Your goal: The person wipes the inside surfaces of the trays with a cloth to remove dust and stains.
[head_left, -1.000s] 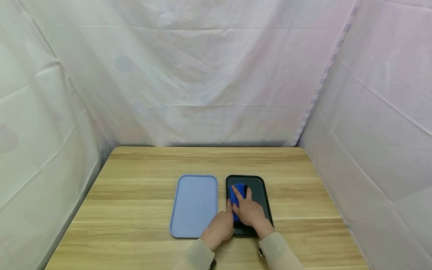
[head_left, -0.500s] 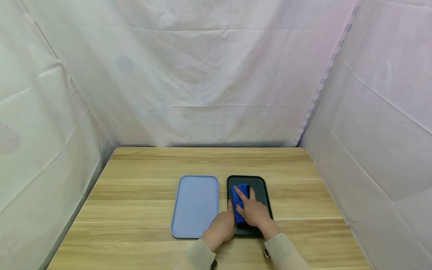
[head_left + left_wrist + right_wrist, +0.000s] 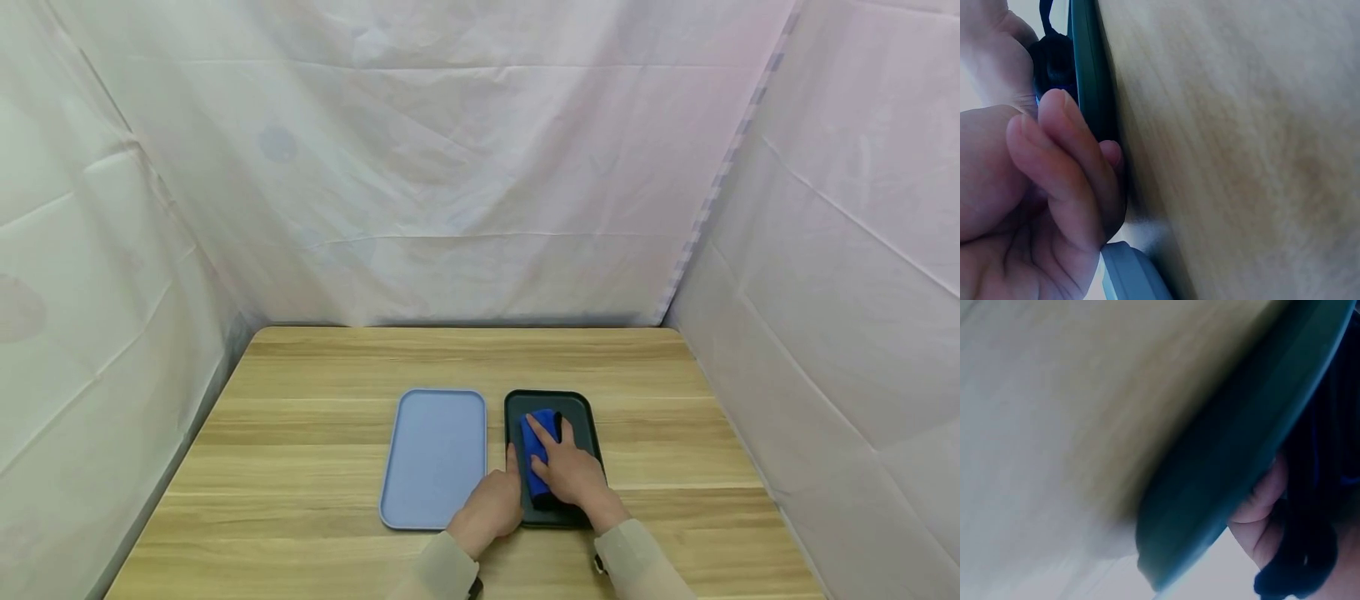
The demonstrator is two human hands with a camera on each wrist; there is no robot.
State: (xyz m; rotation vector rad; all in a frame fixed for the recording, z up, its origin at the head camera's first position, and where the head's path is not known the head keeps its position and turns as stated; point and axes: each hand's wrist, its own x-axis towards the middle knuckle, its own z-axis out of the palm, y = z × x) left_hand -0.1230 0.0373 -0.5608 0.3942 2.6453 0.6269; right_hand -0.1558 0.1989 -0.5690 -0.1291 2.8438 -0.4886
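A folded blue cloth (image 3: 536, 479) with black edging lies in the dark green tray (image 3: 582, 412). My right hand (image 3: 567, 468) presses on it with spread fingers. In the right wrist view the cloth's dark edge (image 3: 1300, 559) hangs close to the tray wall (image 3: 1210, 481). At the tray's left side my left hand (image 3: 493, 502) holds the rim, its index finger stretched forward along it. The left wrist view shows the other fingers (image 3: 1066, 162) curled beside the tray's outer wall (image 3: 1092, 69); their exact contact with it is partly hidden.
A light blue tray (image 3: 435, 454) lies just left of the dark one, a narrow gap between them. Both rest on a wood-grain table (image 3: 300, 467). White cloth walls (image 3: 465, 167) enclose the table at the back and on both sides.
My right hand has slid the blue cloth a little to the right across the dark tray. The left hand stays at the tray's left rim.
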